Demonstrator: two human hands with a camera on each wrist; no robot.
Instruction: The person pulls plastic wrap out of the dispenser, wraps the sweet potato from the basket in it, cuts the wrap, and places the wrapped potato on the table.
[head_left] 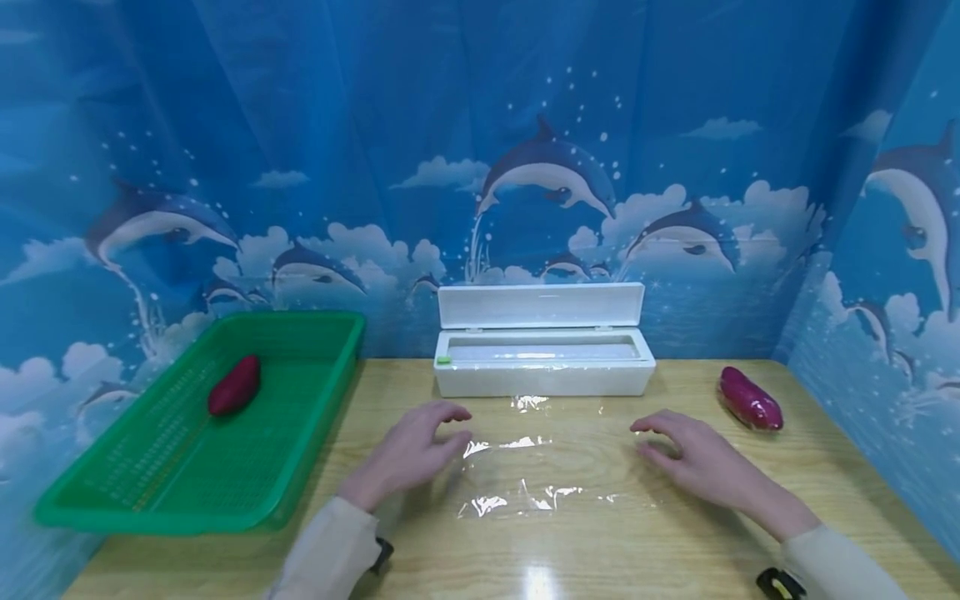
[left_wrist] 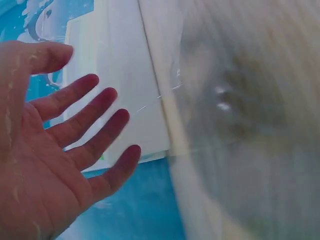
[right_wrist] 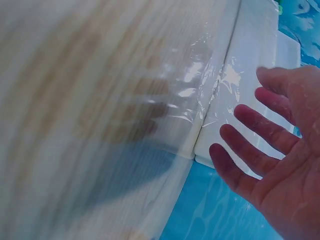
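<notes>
Apparently, clear film [head_left: 525,442] is laid flat in front of the white box [head_left: 543,380], whose lid [head_left: 540,307] is raised, likely for easy drawing; before the box, left hand [head_left: 412,450] and right hand [head_left: 697,458] are held empty, loosely spread.

A white oblong box [head_left: 546,381] is set on the desk [head_left: 615,558], its hinged lid [head_left: 542,306] raised behind the opening; a small green tab [head_left: 444,360] is fitted at its left front corner. Creased, glossy clear film [head_left: 551,492] is draped over the box's front and spread before it.
</notes>
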